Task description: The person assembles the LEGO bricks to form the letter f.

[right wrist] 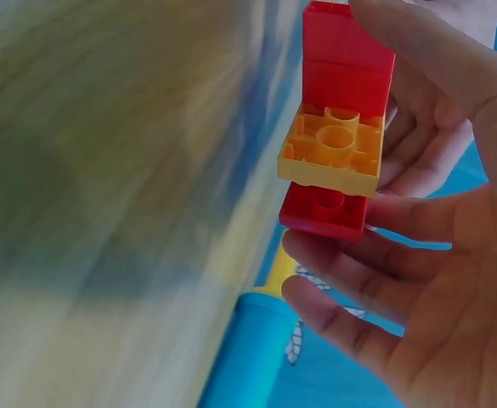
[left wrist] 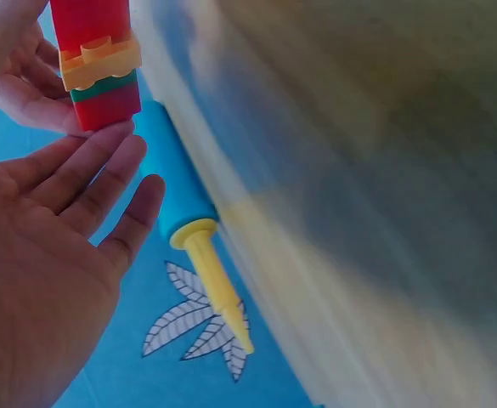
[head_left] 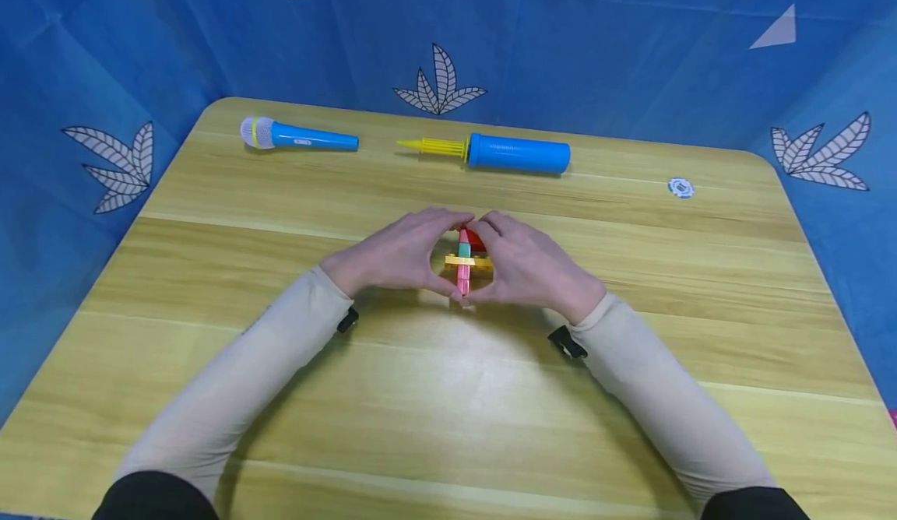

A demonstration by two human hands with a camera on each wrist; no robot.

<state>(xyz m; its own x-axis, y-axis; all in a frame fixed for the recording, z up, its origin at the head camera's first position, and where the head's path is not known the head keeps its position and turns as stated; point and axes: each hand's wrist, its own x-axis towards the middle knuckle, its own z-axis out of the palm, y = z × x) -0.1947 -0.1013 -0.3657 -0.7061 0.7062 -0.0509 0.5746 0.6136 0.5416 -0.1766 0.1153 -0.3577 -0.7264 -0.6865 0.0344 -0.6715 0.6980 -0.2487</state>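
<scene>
A small build of joined toy bricks (head_left: 464, 261), in red, pink, green and yellow, is between the two hands over the middle of the table. My left hand (head_left: 392, 251) pinches it from the left, thumb at the near end and fingertips at the far end. From the right, my right hand (head_left: 532, 265) pinches it the same way. In the right wrist view, the hollow underside of a yellow brick (right wrist: 331, 146) shows between red bricks. The left wrist view has a thin green layer (left wrist: 104, 87) beside the yellow one. The hands hide parts of the build.
On the wooden table (head_left: 448, 419), a blue toy microphone (head_left: 301, 135) lies at the back left. A blue hand pump (head_left: 518, 153) with a yellow nozzle lies behind the hands. A round chip (head_left: 680, 187) is at the back right. Blue cloth (head_left: 596, 45) hangs behind the table.
</scene>
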